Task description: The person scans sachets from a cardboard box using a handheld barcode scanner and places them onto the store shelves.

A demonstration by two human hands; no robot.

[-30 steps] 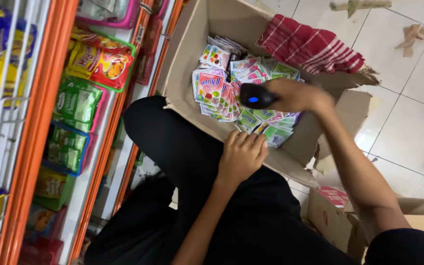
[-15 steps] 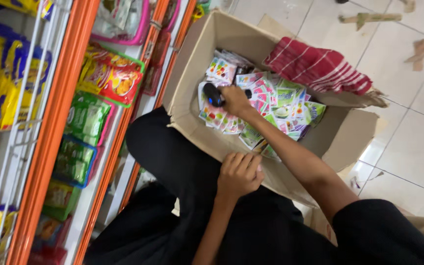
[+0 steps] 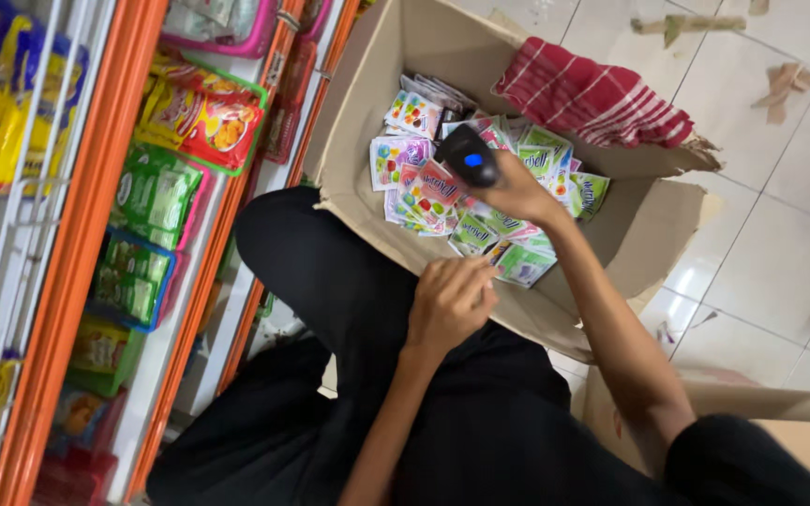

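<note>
Black scanner (image 3: 467, 156) gripped by right hand (image 3: 517, 192) over sachets (image 3: 442, 192).

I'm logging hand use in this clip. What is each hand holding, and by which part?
The right hand grips a black handheld scanner by its rear end. The left hand holds nothing, resting on the knee.

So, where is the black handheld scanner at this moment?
In the head view, the black handheld scanner is in the right hand, held above the colourful sachets inside the open cardboard box, near the red striped cloth.
</note>
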